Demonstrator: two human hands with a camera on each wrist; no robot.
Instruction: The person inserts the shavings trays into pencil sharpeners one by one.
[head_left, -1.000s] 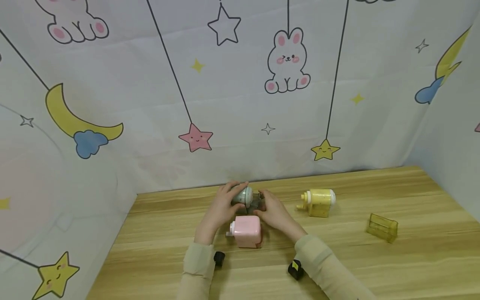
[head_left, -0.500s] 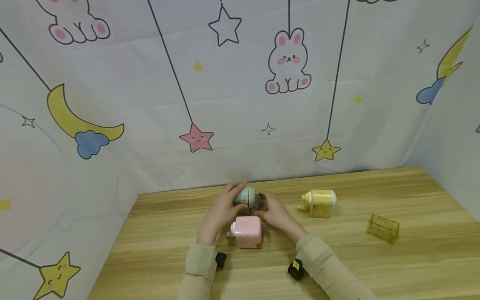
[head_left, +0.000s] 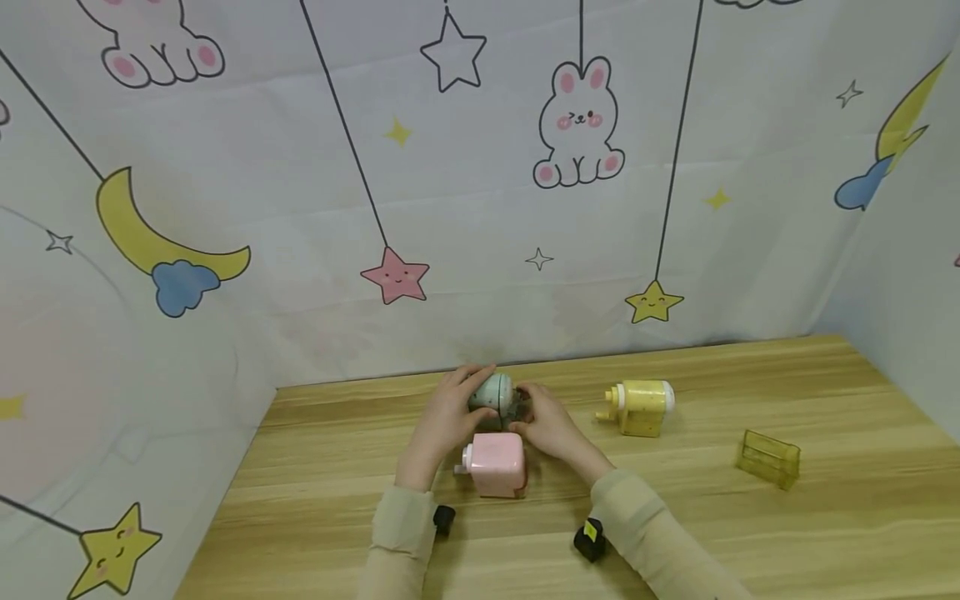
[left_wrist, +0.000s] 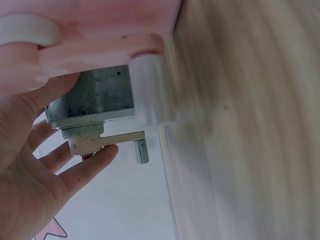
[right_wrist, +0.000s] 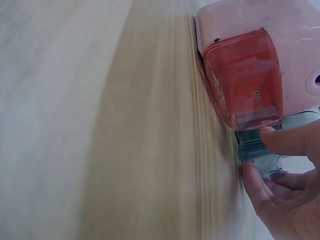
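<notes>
Near the back of the table, my left hand (head_left: 444, 419) grips a pale green crank pencil sharpener (head_left: 493, 390), fingers over its top and thumb on the near side. Its crank handle (left_wrist: 141, 151) shows below the fingers in the left wrist view. My right hand (head_left: 551, 422) pinches a smoky clear shavings drawer (right_wrist: 260, 152) between thumb and fingers, at the right end of the green sharpener. Just in front stands a pink pencil sharpener (head_left: 498, 464) with a red clear drawer (right_wrist: 245, 80); it hides part of the green one in both wrist views.
A yellow pencil sharpener (head_left: 643, 407) stands to the right of my hands. Farther right lies a loose clear yellow drawer (head_left: 769, 458). A printed cloth wall (head_left: 480, 325) rises right behind the table (head_left: 697, 533).
Less of the smoky drawer shows beside the green sharpener than a second ago; the gap between them has narrowed. Both hands keep their hold. The pink and yellow sharpeners stay put.
</notes>
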